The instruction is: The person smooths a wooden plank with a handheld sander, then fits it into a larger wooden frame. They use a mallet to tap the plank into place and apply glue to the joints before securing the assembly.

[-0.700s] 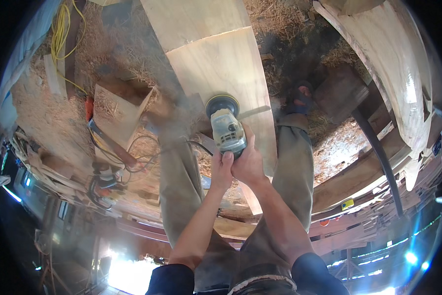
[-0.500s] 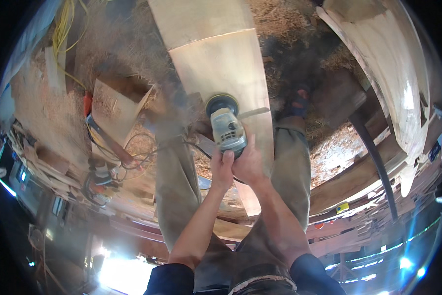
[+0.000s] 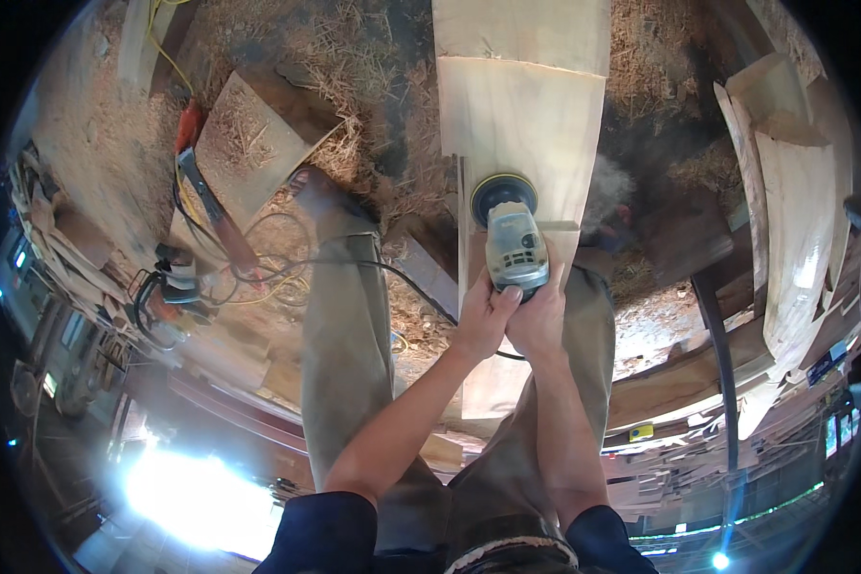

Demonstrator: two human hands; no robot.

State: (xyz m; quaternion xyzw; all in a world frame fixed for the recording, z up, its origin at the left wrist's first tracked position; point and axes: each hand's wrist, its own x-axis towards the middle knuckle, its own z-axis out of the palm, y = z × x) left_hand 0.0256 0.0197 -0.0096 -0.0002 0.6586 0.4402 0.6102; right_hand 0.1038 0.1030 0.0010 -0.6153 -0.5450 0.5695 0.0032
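2 hands (image 3: 537, 322) grip sander (image 3: 515, 244) near board's (image 3: 526, 120) left edge.

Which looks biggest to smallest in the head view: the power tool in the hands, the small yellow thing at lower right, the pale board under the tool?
1. pale board
2. power tool
3. yellow thing; it seems farther from the camera, so its true size is unsure.
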